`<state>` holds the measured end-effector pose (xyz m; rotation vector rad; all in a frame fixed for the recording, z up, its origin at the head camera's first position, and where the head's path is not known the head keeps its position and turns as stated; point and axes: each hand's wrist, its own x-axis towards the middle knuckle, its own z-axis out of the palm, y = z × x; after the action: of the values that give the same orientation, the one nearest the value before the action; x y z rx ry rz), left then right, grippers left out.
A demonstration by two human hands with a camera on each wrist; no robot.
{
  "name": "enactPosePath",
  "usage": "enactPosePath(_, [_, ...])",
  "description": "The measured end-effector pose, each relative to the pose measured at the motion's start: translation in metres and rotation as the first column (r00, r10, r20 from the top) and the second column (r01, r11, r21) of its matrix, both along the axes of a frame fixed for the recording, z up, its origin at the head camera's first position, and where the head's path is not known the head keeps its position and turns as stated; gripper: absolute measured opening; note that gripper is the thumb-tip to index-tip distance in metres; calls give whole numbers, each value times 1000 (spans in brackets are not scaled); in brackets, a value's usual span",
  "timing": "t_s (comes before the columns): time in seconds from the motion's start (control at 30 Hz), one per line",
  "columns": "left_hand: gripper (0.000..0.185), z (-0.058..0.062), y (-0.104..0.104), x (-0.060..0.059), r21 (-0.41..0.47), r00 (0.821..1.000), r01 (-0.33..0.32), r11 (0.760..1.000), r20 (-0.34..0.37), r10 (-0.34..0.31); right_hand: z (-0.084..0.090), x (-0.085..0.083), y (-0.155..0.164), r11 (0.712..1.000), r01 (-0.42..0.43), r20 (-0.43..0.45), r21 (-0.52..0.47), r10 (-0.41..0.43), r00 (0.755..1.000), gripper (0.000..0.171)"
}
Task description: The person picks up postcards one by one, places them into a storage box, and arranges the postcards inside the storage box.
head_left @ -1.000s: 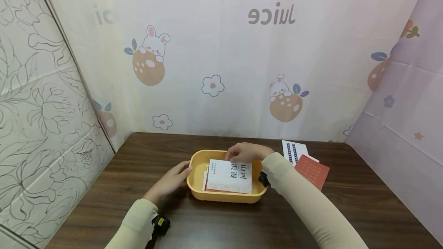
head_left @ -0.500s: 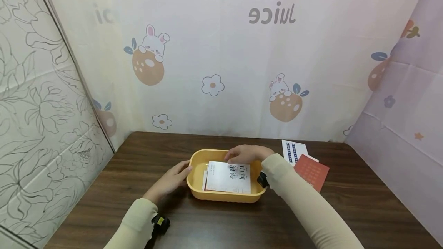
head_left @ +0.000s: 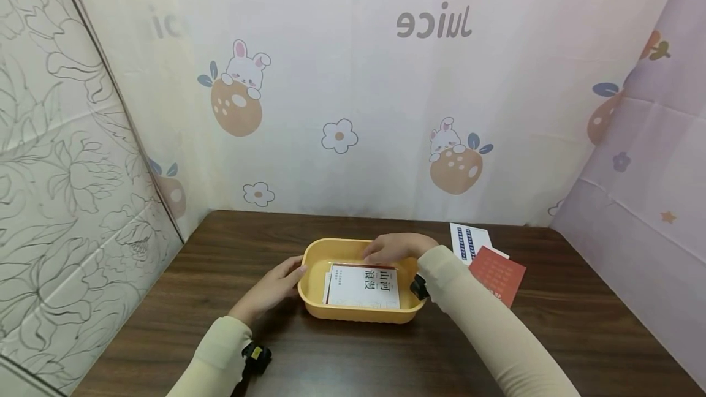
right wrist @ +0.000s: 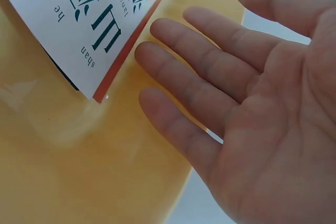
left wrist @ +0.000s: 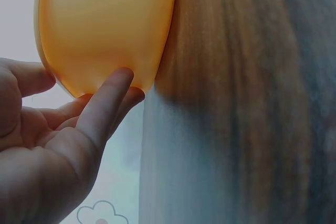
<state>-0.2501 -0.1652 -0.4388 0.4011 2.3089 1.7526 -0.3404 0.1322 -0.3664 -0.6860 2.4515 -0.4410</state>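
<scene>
A yellow plastic basin point(head_left: 358, 316) sits on the table, a white card point(head_left: 358, 290) with large dark Chinese characters lying on top of other cards inside it. In the right wrist view, a red edge shows beneath this card. My left hand point(head_left: 276, 287) holds the basin's left end; the left wrist view shows the thumb at the rim and fingers against the outer wall. Over the basin's far right side hovers my right hand point(head_left: 397, 247), its fingers extended and apart from the card, palm visible in the right wrist view, holding nothing.
To the right of the basin, a red card point(head_left: 498, 274) partly overlaps a white card with blue print point(head_left: 467, 242) on the dark wooden table point(head_left: 237, 244). A patterned curtain point(head_left: 342, 78) hangs behind the table, with more panels at both sides.
The white card with Chinese characters has settled lower into the basin, toward me. The right fingers, earlier at its far edge, have let go. The left hand stays in place.
</scene>
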Motion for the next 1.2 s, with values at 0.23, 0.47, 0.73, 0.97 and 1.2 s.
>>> enactPosePath(0.23, [52, 0, -1, 0, 14, 1000, 7, 1000, -2, -7, 7, 8, 13, 998, -28, -66, -49, 25, 998, 39])
enactPosePath(0.47, [52, -2, 0, -1, 9, 1000, 6, 1000, -4, -6, 16, 18, 43, 991, 26, -94, -130, -39, 995, 46])
enactPosePath(0.73, [52, -3, 1, -1, 9, 1000, -4, 1000, 5, 4, 7, 26, 91, 948, 95, -160, -303, -149, 976, 46])
enactPosePath(0.97, [51, -2, 1, 0, 4, 1000, -11, 1000, 5, 11, 1, 35, 132, 931, 133, -189, -339, -206, 960, 50])
enactPosePath(1.2, [52, -2, 1, 0, 4, 1000, -7, 1000, 1, 7, -2, 43, 168, 924, 242, -149, -297, -295, 944, 55])
